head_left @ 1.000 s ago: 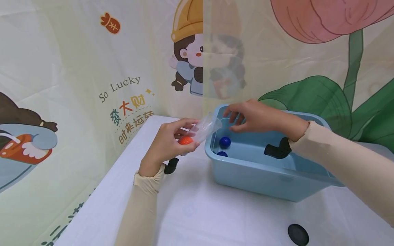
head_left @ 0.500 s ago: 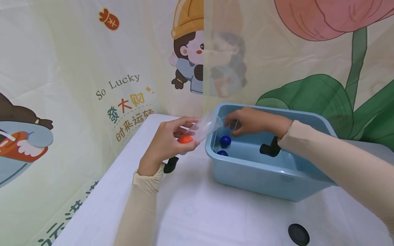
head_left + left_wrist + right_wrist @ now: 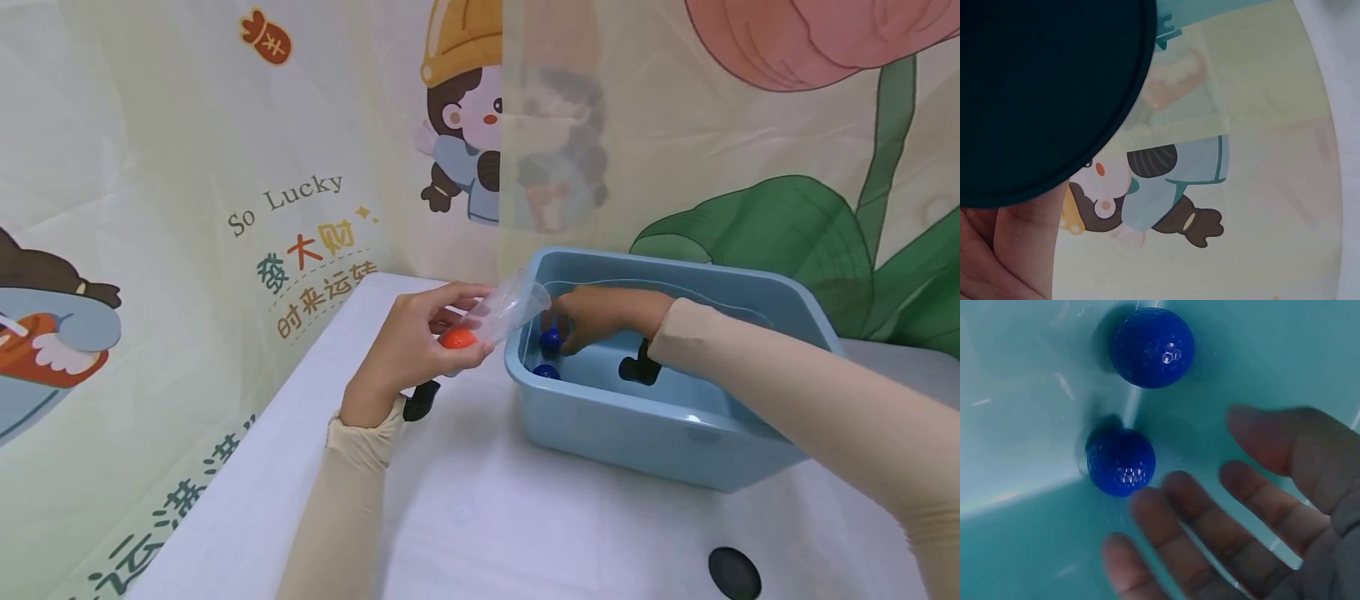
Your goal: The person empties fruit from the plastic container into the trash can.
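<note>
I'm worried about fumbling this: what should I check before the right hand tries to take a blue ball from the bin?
1. Left hand gripping the clear plastic tube: ok.
2. Orange ball secured inside the tube: cannot tell; it shows at the lower end, by the fingers.
3. Right hand inside the blue bin, beside the balls: ok.
4. Upper blue ball and lower blue ball apart in the right wrist view: ok.
5. A blue ball gripped: not ok; the right hand's fingers are open.
6. Black disc clear of both hands: ok.
</note>
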Demonstrator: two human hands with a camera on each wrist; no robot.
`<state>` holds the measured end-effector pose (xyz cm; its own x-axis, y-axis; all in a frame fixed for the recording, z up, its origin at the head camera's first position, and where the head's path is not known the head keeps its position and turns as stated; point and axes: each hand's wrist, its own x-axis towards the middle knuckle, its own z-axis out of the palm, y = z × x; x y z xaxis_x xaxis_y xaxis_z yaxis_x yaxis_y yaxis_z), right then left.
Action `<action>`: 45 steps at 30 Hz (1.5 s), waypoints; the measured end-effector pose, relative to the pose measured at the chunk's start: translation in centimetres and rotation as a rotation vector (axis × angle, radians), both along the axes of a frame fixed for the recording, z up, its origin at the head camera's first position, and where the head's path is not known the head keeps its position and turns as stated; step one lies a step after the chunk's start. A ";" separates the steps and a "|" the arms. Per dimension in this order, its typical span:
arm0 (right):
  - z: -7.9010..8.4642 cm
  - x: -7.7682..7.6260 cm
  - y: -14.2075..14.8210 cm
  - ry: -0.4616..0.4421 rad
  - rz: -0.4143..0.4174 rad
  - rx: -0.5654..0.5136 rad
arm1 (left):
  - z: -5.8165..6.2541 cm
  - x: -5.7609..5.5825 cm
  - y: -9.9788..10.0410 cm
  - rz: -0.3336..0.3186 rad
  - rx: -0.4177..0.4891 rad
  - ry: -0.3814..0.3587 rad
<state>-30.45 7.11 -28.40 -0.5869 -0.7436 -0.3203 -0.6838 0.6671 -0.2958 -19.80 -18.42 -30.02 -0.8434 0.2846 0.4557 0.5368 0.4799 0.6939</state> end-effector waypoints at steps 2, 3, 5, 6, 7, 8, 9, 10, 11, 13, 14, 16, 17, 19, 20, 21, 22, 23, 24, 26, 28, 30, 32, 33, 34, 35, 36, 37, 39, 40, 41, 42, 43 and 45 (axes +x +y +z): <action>-0.4 -0.2 -0.2 -0.007 0.006 0.060 | 0.0 -0.1 0.0 -0.006 0.003 0.007; -0.6 -0.3 -0.2 -0.011 0.013 0.087 | -0.1 -0.1 0.1 -0.009 0.003 0.010; -1.1 -0.5 -0.4 -0.025 0.022 0.128 | -0.1 -0.2 0.1 -0.013 0.006 0.011; -1.4 -0.6 -0.4 -0.034 0.024 0.142 | -0.1 -0.2 0.1 -0.014 0.007 0.012; -1.6 -0.7 -0.5 -0.042 0.020 0.153 | -0.1 -0.2 0.1 -0.014 0.008 0.013; -1.8 -0.8 -0.5 -0.049 0.018 0.159 | -0.1 -0.2 0.1 -0.014 0.009 0.014; -2.1 -0.9 -0.6 -0.057 0.015 0.164 | -0.1 -0.2 0.0 -0.015 0.010 0.016; -2.3 -1.0 -0.7 -0.068 0.006 0.167 | -0.1 -0.2 0.0 -0.016 0.011 0.016; -2.5 -1.0 -0.8 -0.071 -0.001 0.174 | -0.1 -0.2 0.0 -0.018 0.013 0.018; -2.8 -1.1 -1.1 -0.075 -0.022 0.188 | -0.1 -0.3 -0.1 -0.016 0.010 0.021; -3.0 -1.0 -1.2 -0.073 -0.023 0.197 | -0.1 -0.3 -0.1 -0.015 0.009 0.021; -3.3 -1.0 -1.5 -0.067 -0.022 0.220 | -0.1 -0.3 -0.1 -0.012 0.007 0.020; -3.4 -0.9 -1.6 -0.062 -0.019 0.234 | -0.1 -0.3 -0.1 -0.010 0.005 0.019; -3.7 -0.8 -1.7 -0.054 -0.017 0.260 | 0.0 -0.2 -0.1 -0.007 0.004 0.015; -3.8 -0.7 -1.8 -0.049 -0.010 0.276 | 0.0 -0.2 -0.1 -0.007 0.006 0.013; -4.0 -0.7 -1.8 -0.045 -0.005 0.290 | 0.0 -0.2 -0.1 -0.008 0.008 0.011; -4.1 -0.6 -1.9 -0.046 -0.005 0.302 | 0.0 -0.2 -0.1 -0.010 0.009 0.008; -4.2 -0.6 -1.9 -0.047 -0.002 0.315 | 0.0 -0.2 -0.1 -0.013 0.010 0.007; -4.3 -0.5 -1.9 -0.043 0.003 0.328 | 0.0 -0.2 -0.1 -0.015 0.010 0.007; -4.6 -0.5 -1.9 -0.029 0.015 0.344 | -0.1 -0.2 -0.1 -0.017 0.006 0.008; -4.8 -0.4 -1.9 -0.016 0.024 0.341 | -0.1 -0.2 0.0 -0.016 0.001 0.009; -5.0 -0.5 -1.8 0.031 0.040 0.332 | -0.1 -0.2 0.0 -0.015 -0.002 0.005; -5.3 -0.6 -1.9 0.056 0.050 0.324 | 0.0 -0.2 0.0 -0.014 -0.004 0.004; -5.3 -0.7 -1.9 0.061 0.057 0.320 | 0.0 -0.2 0.1 -0.014 -0.004 0.004; -5.5 -0.8 -1.9 0.065 0.055 0.316 | 0.0 -0.2 0.1 -0.015 -0.005 0.004; -5.7 -0.9 -1.9 0.069 0.056 0.314 | 0.0 -0.2 0.1 -0.015 -0.006 0.004; -5.9 -1.1 -2.0 0.057 0.053 0.309 | 0.0 -0.2 0.1 -0.015 -0.007 0.008; -6.0 -1.2 -2.1 0.042 0.054 0.305 | 0.0 -0.2 0.1 -0.015 -0.006 0.012; -6.4 -1.5 -2.1 0.036 0.047 0.294 | 0.0 -0.2 0.1 -0.016 -0.004 0.015; -6.6 -1.7 -2.1 0.029 0.049 0.284 | 0.0 -0.2 0.1 -0.018 -0.004 0.017; -6.7 -1.8 -2.2 0.028 0.049 0.281 | -0.1 -0.2 0.1 -0.020 -0.003 0.019; -6.7 -1.8 -2.2 0.015 0.050 0.273 | -0.1 -0.2 0.1 -0.022 -0.002 0.020; -6.7 -1.7 -2.2 0.014 0.052 0.265 | -0.1 -0.2 0.1 -0.023 -0.003 0.021; -6.6 -1.6 -2.3 0.009 0.051 0.255 | -0.2 -0.2 0.1 -0.022 -0.006 0.019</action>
